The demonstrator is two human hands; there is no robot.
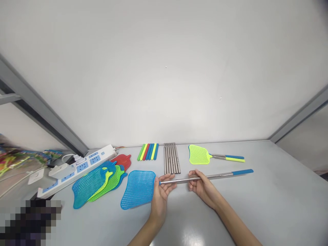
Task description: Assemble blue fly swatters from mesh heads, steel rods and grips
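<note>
Blue swatter (181, 180) held lengthwise above a grey counter (276, 191)

From where I stand, both hands are closed around the swatter's thin metal shaft. The left hand (160, 198) holds it at the neck, thumb against the edge of the broad, flared plastic head, which is pierced with a fine grid of holes. The right hand (203, 189) pinches the shiny shaft farther along, fingers curled beneath, short of the smooth, round-ended blue grip.

Behind the hands, a sheaf of slim steel rods (172, 158) lies side by side. Just left of it runs a row of plastic sleeves (148, 151) in green, yellow, red and blue. To the right lie stacked swatters (199, 155), a yellow mesh head on top. At the left, loose perforated heads (88, 188) overlap in blue, green, yellow and red, beside a long white power strip (82, 166) with pale blue socket panels.

The counter is smooth, with a soft glare at its near edge. A plain off-white wall (166, 85) rises behind, flanked by grey posts. The colourful bundle (15, 160) at far left is blurred, perhaps wrapped in clear plastic.
</note>
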